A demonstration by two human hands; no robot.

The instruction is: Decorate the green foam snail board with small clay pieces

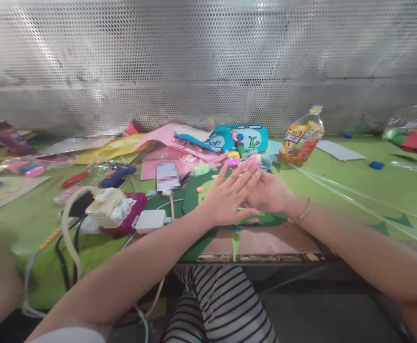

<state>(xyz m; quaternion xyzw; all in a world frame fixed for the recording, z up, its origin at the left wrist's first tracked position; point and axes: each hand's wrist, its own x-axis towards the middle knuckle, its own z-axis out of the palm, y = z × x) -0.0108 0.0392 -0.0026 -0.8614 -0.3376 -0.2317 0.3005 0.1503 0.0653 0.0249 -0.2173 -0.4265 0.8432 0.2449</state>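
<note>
My left hand point(226, 197) lies flat across my right hand point(270, 193), palm to palm, its fingers stretched out and slightly apart. The right hand is turned palm up, with its fingers mostly covered by the left. Whatever may be between the palms is hidden. Beneath both hands is a cut-out of layered green paper point(191, 193), with a small orange piece point(200, 189) on it. Just beyond the fingertips sit soft-looking coloured lumps, like modelling clay: a purple one point(232, 162), a yellow one point(234, 155) and a light green one point(202, 169).
A blue decorated cut-out point(260, 136) and pink paper point(158, 138) lie at the back. A plastic bottle point(301, 136) stands to the right. On the left are a power adapter point(110, 207), cables, a white charger point(151, 221) and a blue glue gun point(118, 175). Perforated metal point(208, 62) rises behind.
</note>
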